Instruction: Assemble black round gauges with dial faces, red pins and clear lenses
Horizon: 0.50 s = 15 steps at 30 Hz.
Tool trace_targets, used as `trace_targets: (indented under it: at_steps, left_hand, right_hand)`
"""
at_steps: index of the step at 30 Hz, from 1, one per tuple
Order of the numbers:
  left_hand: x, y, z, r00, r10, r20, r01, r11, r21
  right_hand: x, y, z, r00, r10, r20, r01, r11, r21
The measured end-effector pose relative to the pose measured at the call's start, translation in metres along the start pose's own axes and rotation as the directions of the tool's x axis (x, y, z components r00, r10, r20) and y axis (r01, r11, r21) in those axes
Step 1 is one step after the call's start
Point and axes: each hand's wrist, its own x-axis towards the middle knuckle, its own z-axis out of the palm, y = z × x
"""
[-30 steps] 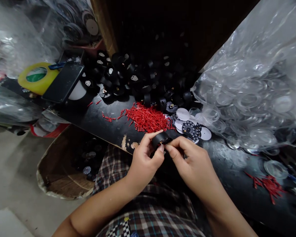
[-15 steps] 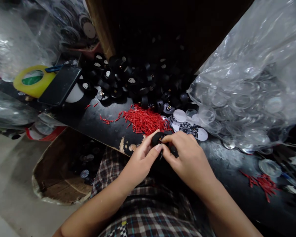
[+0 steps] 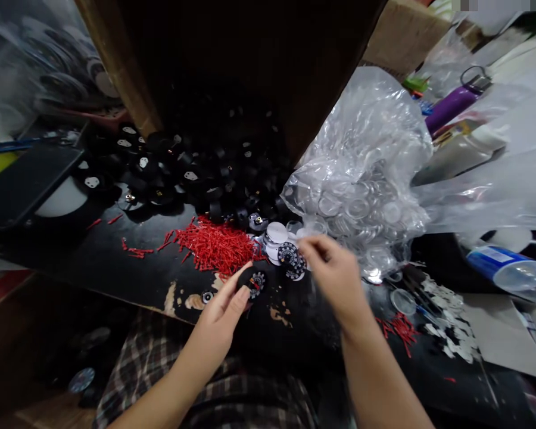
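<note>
My left hand [image 3: 223, 313] holds a small black round part with a printed dial face [image 3: 252, 282] between thumb and fingers, just above the black table top [image 3: 116, 262]. My right hand [image 3: 335, 271] has come away from it and reaches toward the small stack of dial discs [image 3: 286, 250] and the clear lenses [image 3: 357, 208] in the plastic bag; its fingers are blurred by motion. A pile of red pointers [image 3: 214, 245] lies just left of the discs. Behind them sits a heap of black housings [image 3: 183, 179].
A dark phone [image 3: 22, 182] lies at the far left. A purple bottle [image 3: 451, 104] and a blue-labelled bottle [image 3: 504, 271] are at the right. More red pointers [image 3: 399, 328] and white scraps [image 3: 446, 322] lie to the right of my right hand.
My hands have parted: the left keeps the black part, the right has let go and moved up and right toward the discs. The camera has swung to the right.
</note>
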Motion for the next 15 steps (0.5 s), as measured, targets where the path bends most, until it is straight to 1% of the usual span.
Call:
trace_targets:
  at_steps: [1, 2, 3, 5, 7, 8, 10, 12, 14, 15]
  left_hand:
    - [0.0, -0.002, 0.001, 1.0, -0.014, 0.002, 0.014, 0.999, -0.035]
    - [0.0, -0.004, 0.001, 1.0, -0.026, 0.01, 0.027, 0.998, -0.052]
    - [-0.001, -0.006, 0.003, 0.999, -0.04, 0.032, 0.041, 0.998, -0.049]
    - [-0.003, -0.008, 0.005, 0.991, -0.071, 0.114, 0.074, 0.997, -0.019]
    - [-0.005, -0.008, 0.007, 0.98, -0.09, 0.177, 0.092, 0.996, -0.004]
    - [-0.006, -0.008, 0.008, 0.979, -0.089, 0.185, 0.091, 0.996, -0.003]
    - [-0.007, -0.006, 0.008, 0.981, -0.083, 0.173, 0.085, 0.996, -0.001]
    - [-0.008, -0.006, 0.007, 0.983, -0.097, 0.158, 0.102, 0.995, -0.019]
    - [-0.007, -0.008, 0.007, 0.983, -0.125, 0.135, 0.14, 0.984, -0.109]
    - [-0.007, -0.008, 0.007, 0.982, -0.143, 0.122, 0.164, 0.969, -0.184]
  right_hand:
    - [0.009, 0.013, -0.004, 0.995, 0.012, -0.097, -0.027, 0.989, -0.149]
    - [0.016, 0.026, -0.006, 0.994, 0.005, -0.109, -0.035, 0.96, -0.278]
    - [0.022, 0.036, -0.008, 0.997, -0.007, -0.081, -0.023, 0.934, -0.355]
    - [0.027, 0.051, -0.008, 0.999, -0.013, -0.032, -0.002, 0.908, -0.418]
    - [0.026, 0.058, -0.007, 1.0, -0.013, -0.028, 0.0, 0.907, -0.422]
    - [0.024, 0.06, -0.007, 0.999, -0.012, -0.034, -0.004, 0.904, -0.428]
    - [0.022, 0.061, -0.009, 0.998, -0.018, -0.054, -0.007, 0.903, -0.43]
    - [0.019, 0.059, -0.014, 0.994, -0.036, -0.099, -0.008, 0.913, -0.407]
    - [0.012, 0.05, -0.019, 0.985, -0.033, -0.169, -0.024, 0.946, -0.324]
    - [0.007, 0.042, -0.02, 0.983, -0.008, -0.183, -0.038, 0.969, -0.246]
